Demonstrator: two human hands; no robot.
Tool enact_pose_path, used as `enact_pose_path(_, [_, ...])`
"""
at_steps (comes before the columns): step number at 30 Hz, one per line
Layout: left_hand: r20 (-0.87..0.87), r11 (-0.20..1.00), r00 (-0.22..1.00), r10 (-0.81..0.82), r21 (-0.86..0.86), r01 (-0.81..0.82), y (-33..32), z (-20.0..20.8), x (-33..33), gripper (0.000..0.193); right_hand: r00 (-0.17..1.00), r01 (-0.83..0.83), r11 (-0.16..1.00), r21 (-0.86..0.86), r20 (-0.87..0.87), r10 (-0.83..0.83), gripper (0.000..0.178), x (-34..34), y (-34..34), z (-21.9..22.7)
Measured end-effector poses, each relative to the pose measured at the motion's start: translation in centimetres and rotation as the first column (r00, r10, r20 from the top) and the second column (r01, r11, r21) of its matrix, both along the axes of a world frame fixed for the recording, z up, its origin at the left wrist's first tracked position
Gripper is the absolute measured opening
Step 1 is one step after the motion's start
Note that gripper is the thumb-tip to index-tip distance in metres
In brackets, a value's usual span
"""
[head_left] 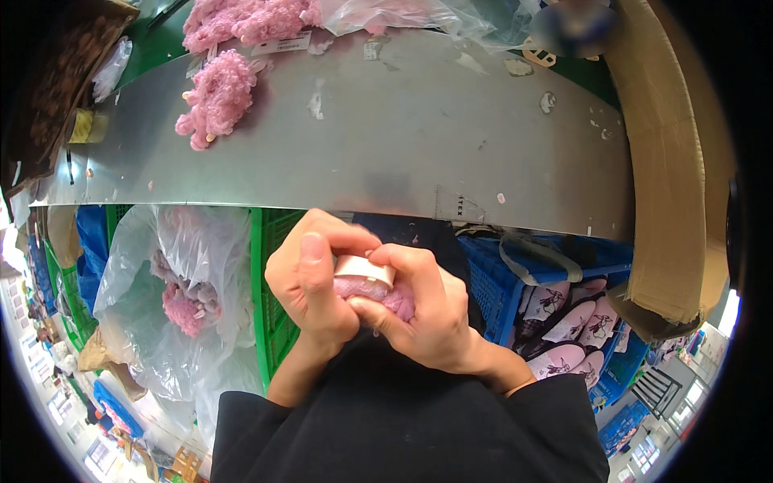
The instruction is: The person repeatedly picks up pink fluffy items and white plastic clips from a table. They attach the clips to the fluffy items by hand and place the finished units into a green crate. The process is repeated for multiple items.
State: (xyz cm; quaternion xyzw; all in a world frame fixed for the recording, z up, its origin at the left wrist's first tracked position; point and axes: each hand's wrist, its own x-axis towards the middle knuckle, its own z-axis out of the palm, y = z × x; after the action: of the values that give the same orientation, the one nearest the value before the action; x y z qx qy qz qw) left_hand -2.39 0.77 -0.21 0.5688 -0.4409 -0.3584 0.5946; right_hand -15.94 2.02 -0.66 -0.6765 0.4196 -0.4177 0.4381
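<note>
Pink plush (364, 288) fills our grip at the frame's centre: our left hand (316, 282) clamps its left side, a pale band (364, 270) crosses it, and our right hand (427, 302) pinches its right. We judge it light, squashy, best held by the fuzzy sides.

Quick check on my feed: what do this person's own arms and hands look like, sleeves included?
Both the left hand and right hand are bare, with no gloves, rings or wristbands visible. The forearms are uncovered too. Plain black, loose sleeves match the black top; no markings or cables show.
</note>
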Motion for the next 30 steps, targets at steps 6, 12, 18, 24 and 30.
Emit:
enact_pose_path(6, [0.008, 0.996, 0.996, 0.085, -0.002, -0.085, 0.4, 0.1, -0.4, 0.068, 0.996, -0.031, 0.996, -0.088, -0.085, 0.023, 0.051, 0.1, -0.7, 0.3])
enact_pose_path(12, [-0.029, 0.992, 0.992, 0.125, -0.017, -0.125, 0.3, -0.4, -0.7, 0.068, 0.989, 0.000, 0.976, -0.220, -0.144, -0.032, 0.049, 0.8, -0.1, -0.2])
enact_pose_path(18, [-0.221, 0.992, 0.969, 0.113, -0.023, -0.121, -0.2, -1.3, 0.4, 0.073, 0.994, -0.046, 0.990, -0.130, -0.100, 0.033, 0.051, 0.8, -0.2, 0.4])
enact_pose_path(24, [0.023, 0.989, 0.995, 0.092, -0.119, -0.089, -0.3, -0.8, -0.1, 0.067, 0.990, -0.063, 0.986, -0.154, -0.132, 0.042, 0.052, 0.4, -0.1, 0.4])
enact_pose_path(30, [-0.120, 0.992, 0.992, 0.043, -0.111, -0.057, -0.3, -0.7, -0.1, 0.061, 0.991, 0.029, 0.944, -0.329, -0.113, -0.070, 0.056, 1.2, 0.6, -0.9])
